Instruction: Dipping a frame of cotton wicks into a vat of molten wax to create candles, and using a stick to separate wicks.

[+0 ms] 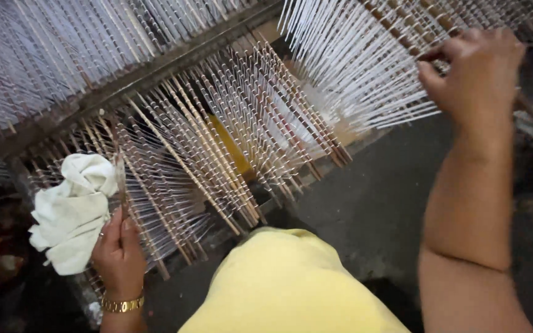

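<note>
My left hand (118, 253), with a gold bracelet at the wrist, is closed on a thin dark blade-like tool (120, 179) that points up into the rows of thin white-coated sticks (205, 148) on a wooden rack. A crumpled white cloth (72, 213) lies on the sticks just left of that hand. At the upper right, my right hand (473, 71) pinches the ends of several white sticks (365, 68) of another rack. My yellow shirt (291, 283) fills the bottom middle.
A dark wooden bar (155, 68) crosses diagonally between the upper and lower rows of sticks. A grey concrete floor (365, 209) lies under the racks on the right. Something yellow (232, 148) shows beneath the sticks in the middle.
</note>
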